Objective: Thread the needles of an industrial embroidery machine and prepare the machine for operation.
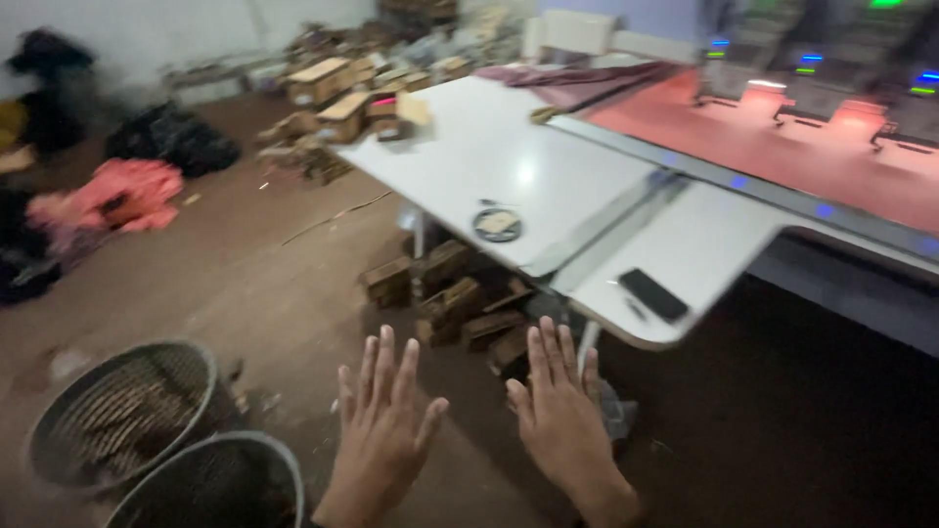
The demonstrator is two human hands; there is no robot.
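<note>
Both hands are flat and wide open, holding nothing. The left hand (pixel 383 422) and the right hand (pixel 560 409) float side by side over the brown dirt floor (pixel 264 293). Just past the fingers lies a pile of rough little wooden blocks (pixel 452 303), under the near edge of a smooth white table (pixel 528 166). A flat black phone (pixel 652 294) and a round dark disc (pixel 497 225) lie on the table. Two round wire baskets (pixel 122 411) sit near on the left. Far left, a soft pink cloth (pixel 122 196) lies crumpled.
</note>
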